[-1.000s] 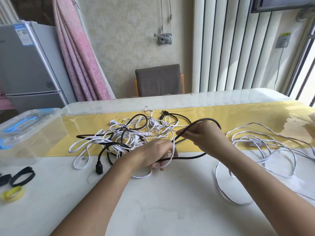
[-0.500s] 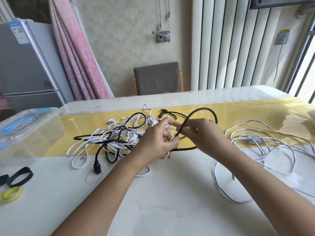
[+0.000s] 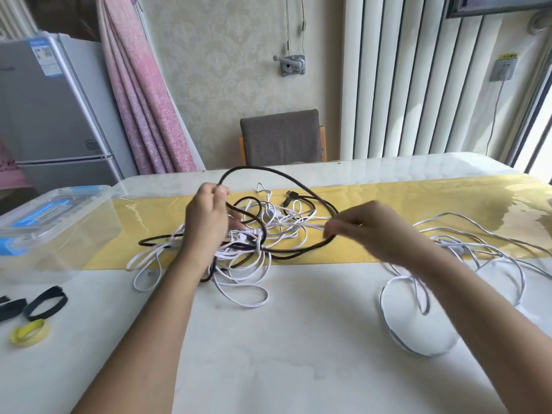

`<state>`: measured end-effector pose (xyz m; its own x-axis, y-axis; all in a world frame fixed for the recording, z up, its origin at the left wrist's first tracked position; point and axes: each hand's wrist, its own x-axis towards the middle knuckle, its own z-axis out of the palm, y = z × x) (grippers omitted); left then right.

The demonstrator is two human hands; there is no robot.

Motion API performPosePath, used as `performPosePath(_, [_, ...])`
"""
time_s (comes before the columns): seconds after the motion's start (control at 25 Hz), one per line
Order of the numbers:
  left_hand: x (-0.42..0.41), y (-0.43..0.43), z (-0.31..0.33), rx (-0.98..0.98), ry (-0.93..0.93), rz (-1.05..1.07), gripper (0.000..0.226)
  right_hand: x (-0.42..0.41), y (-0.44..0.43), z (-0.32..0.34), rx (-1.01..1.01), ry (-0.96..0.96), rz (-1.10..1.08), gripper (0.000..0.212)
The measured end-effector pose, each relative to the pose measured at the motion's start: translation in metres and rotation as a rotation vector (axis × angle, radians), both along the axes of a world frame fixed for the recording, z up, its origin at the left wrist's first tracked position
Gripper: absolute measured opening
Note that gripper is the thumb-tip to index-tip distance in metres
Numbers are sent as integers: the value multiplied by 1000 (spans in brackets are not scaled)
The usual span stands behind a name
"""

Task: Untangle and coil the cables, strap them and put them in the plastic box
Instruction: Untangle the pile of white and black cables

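A: Grips first. L?
B: The left hand (image 3: 206,222) has its grip clamped on the black cable (image 3: 260,167). Thumb & fingers pinch it at the top of the hand, raised above the tangle.
A: And R?
B: The right hand (image 3: 369,231) pinches the same cable w/ thumb & forefinger, grip together on it, off to the right at approx. the same height. Its fingertips are a bit blurred.
A: Cable btw. them?
B: It arcs up from the left grip, round the far side and down to the right grip. Then it runs back left, low over the yellow runner (image 3: 418,204), so it makes one big loop. Its lower part threads into the white cable tangle (image 3: 249,234), which lies under the left hand, partly on the runner, partly on the white surface (image 3: 268,354). A black plug (image 3: 291,194) lies behind the loop; can't tell which cable it ends.
A: Other cables?
B: A second white cable (image 3: 478,249) lies loose on the right, past the right forearm, apart from the tangle.
A: Box, straps?
B: The clear plastic box (image 3: 74,234), lid on w/ blue latches, is at the left edge of the surface, near the tangle but not touching it. In front of it lie black straps (image 3: 44,303) & a yellow strap (image 3: 28,331), looped and flat.
A: Bkgd.?
B: A grey chair (image 3: 280,138) is at the far side, w/ a fridge (image 3: 44,115) & pink curtain (image 3: 143,100) at left.
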<state>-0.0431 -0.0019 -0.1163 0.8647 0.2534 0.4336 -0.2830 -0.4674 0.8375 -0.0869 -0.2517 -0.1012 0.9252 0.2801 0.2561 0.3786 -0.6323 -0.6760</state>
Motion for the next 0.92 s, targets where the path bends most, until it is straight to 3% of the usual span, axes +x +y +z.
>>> performPosePath(0.12, [3,11,2,-119,100,-113,25,11,-33,7,48,-133,-253,25])
performPosePath(0.24, [2,5,-2,13,257,-319,26,22,-39,-6,-134,-148,-385,24])
performPosePath(0.32, [-1,9,-3,194,336,-433,37,24,-36,-16,-248,-129,-358,22])
performPosePath(0.44, [-5,11,-3,362,382,-475,16,23,-28,-23,-355,-101,-216,34])
performPosePath(0.52, [-8,6,-1,377,370,-458,15,21,-17,-29,-418,-58,-100,43])
performPosePath(0.68, [-16,-6,6,198,343,-535,17,18,0,-34,-468,-7,-44,33])
performPosePath(0.8, [-27,-26,11,192,259,-572,15,15,1,-27,-312,72,62,29])
performPosePath(0.92, [-33,-43,9,113,184,-584,11,7,7,-16,9,169,9,56])
